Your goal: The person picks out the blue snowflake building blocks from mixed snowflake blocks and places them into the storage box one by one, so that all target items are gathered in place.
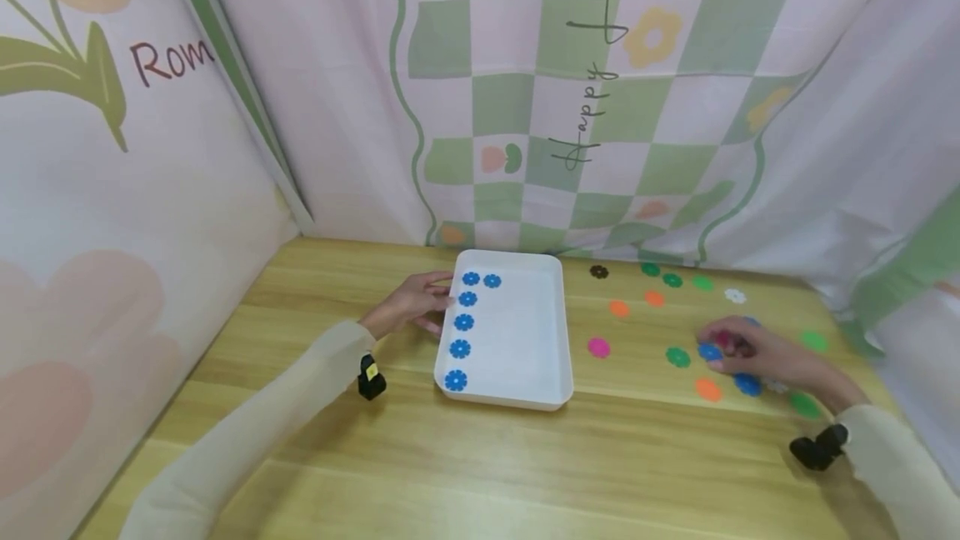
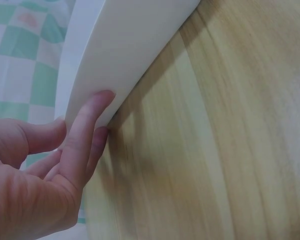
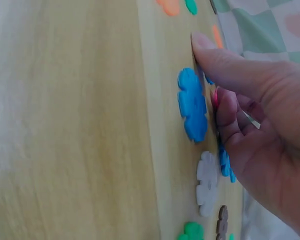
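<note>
Right fingers: I see my right hand (image 1: 757, 357) curled low over the table (image 1: 525, 465), fingertips (image 3: 205, 42) down on the wood, a blue flower (image 3: 192, 110) just beside them and touching the bent finger; whether it is actually pinched I cannot tell.
Under the palm: something pink shows between the fingers, and more blue pokes out beneath the hand; a white flower (image 3: 208, 182) lies just past it.
Left fingers: my left hand (image 1: 411, 302) has straight fingers (image 2: 87, 130) pressed flat against the outer wall of the tray (image 2: 125, 45), thumb apart, nothing gripped.
Tray: white, on the table to the left of the loose pieces; six blue flowers (image 1: 464, 322) lie in it, four down its left side and two along the far edge.
Loose pieces: orange, green, pink, dark and white flowers are scattered around my right hand.
Writing: the backdrop (image 1: 480, 90) reads "Happy" in script, and "Rom" at the left, cut off by a fold.
</note>
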A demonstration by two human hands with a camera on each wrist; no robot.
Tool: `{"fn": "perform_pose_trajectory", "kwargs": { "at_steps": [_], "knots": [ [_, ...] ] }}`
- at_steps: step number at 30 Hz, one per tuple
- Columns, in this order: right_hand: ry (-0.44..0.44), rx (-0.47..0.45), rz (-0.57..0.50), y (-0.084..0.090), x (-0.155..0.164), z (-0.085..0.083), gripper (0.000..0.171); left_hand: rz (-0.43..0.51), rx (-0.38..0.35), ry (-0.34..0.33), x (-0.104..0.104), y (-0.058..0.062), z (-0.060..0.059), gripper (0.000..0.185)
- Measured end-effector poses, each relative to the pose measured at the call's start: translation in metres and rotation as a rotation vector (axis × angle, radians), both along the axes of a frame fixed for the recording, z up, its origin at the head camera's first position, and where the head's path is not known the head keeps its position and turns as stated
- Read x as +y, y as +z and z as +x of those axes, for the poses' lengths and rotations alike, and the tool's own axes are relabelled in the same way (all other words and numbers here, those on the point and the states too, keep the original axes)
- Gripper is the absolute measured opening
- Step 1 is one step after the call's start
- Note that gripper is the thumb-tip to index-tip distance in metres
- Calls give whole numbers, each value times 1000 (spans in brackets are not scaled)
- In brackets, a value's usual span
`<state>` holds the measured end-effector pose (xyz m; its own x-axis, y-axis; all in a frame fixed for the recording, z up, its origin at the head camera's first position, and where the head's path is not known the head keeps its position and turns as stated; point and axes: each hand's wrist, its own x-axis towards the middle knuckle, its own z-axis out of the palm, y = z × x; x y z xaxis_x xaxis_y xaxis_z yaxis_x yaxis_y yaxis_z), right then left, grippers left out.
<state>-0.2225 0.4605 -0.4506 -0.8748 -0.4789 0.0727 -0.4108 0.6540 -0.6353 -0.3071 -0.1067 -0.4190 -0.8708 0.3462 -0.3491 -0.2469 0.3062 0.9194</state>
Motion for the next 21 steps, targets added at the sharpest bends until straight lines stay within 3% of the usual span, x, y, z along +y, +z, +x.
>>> {"fn": "perform_pose_trajectory", "kwargs": {
  "at_steps": [6, 14, 18, 21],
  "knots": [
    [5, 87, 14, 2, -6, -2, 28, 5, 1, 3, 0, -1, 0, 62],
    [-35, -1, 102, 9, -15, -7, 17, 1, 11, -3, -1, -2, -1, 62],
    [-80, 18, 131, 9, -14, -9, 24, -4, 18, -14, -1, -2, -1, 63],
    [-84, 47, 93, 10, -8, -6, 27, -3, 20, -14, -3, -2, -1, 63]
  ]
}}
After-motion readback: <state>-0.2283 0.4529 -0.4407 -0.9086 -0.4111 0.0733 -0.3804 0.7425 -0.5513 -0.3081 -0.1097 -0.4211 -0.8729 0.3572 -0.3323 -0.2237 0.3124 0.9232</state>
